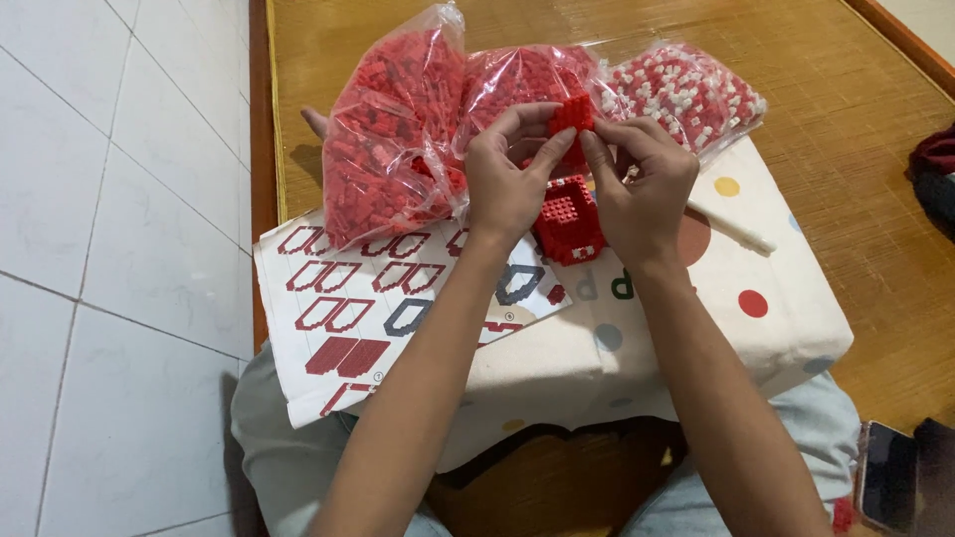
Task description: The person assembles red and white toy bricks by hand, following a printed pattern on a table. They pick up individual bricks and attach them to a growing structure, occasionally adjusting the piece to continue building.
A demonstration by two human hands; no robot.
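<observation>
— Bricks first: what are we holding up here?

— A small red block of bricks (572,116), studded and hard-edged, pinched between both our hands just above the cushion. Our left hand (509,171) closes on it from the left with thumb and fingertips, and our right hand (642,179) closes on it from the other side, so the two hands meet around it.

— And the bigger red piece underneath?

— That is a boxy brick model (567,221), the same glossy red with rows of round studs on top. It sits on the cushion (696,328), just below our hands and between our wrists.

— What does the cushion look like?

— Soft cream cloth with coloured dots, squarish, resting on our lap.

— And the bags?

— Three crinkly clear plastic bags lie at its far edge. The left bag (388,139) is tall and stuffed with tiny red pieces, the middle bag (527,80) is red too, and the right bag (686,94) mixes red with white.

— Paper?

— A flat instruction sheet (338,318) with red and grey outlines, partly under our left forearm. A woven straw mat (826,109) covers the floor beyond, with smooth white tiles (109,249) to the left.
</observation>
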